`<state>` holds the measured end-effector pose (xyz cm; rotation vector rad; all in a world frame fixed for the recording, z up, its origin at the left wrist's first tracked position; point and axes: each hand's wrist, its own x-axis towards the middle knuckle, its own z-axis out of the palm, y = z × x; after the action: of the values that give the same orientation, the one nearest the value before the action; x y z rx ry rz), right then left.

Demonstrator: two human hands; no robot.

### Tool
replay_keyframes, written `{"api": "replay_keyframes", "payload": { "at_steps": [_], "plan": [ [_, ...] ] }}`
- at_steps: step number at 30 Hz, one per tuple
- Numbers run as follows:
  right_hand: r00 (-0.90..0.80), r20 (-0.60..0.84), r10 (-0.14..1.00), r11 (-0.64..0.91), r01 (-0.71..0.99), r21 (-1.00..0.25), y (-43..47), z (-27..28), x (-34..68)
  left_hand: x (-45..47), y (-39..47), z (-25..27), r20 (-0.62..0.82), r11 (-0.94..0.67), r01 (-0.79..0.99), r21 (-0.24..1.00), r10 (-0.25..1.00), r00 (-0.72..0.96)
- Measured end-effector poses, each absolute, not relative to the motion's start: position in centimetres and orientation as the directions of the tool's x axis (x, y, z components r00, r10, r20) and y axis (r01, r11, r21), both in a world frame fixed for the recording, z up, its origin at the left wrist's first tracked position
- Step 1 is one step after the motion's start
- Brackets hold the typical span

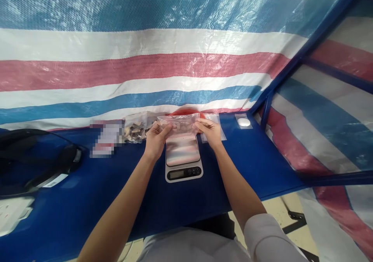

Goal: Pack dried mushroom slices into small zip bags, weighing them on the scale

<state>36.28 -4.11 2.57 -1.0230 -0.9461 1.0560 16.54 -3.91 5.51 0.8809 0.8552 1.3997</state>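
Stretched between my two hands is a clear plastic bag (pixel 183 123), held above the far end of a kitchen scale (pixel 183 153). My left hand (pixel 157 137) pinches the bag's left side, fingers closed. On the right side, my right hand (pixel 210 131) grips it between thumb and fingers. The scale has a shiny plate and a dark display at its near edge. Behind the bag shows part of a red round thing (pixel 186 111), mostly hidden. Left of my left hand lies a clear bag of dried brownish pieces (pixel 135 132). Another clear bag (pixel 219 132) lies beyond my right hand.
A small packet with a white oval thing (pixel 244 122) lies at the back right of the blue table (pixel 256 161). At left are a blurred-out paper (pixel 107 137), a black strapped object (pixel 37 157) and a white power strip (pixel 14 215). Striped sheeting hangs behind; a blue frame post (pixel 291 68) stands right.
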Motion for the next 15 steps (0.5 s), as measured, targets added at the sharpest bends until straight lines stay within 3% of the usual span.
{"api": "replay_keyframes", "payload": {
  "at_steps": [15],
  "plan": [
    [0.125, 0.153, 0.98, 0.156, -0.018, -0.988, -4.9, 1.3, 37.8, 14.8, -3.7, 1.4, 0.089, -0.108, -0.232, 0.967, 0.992, -0.091]
  ]
}}
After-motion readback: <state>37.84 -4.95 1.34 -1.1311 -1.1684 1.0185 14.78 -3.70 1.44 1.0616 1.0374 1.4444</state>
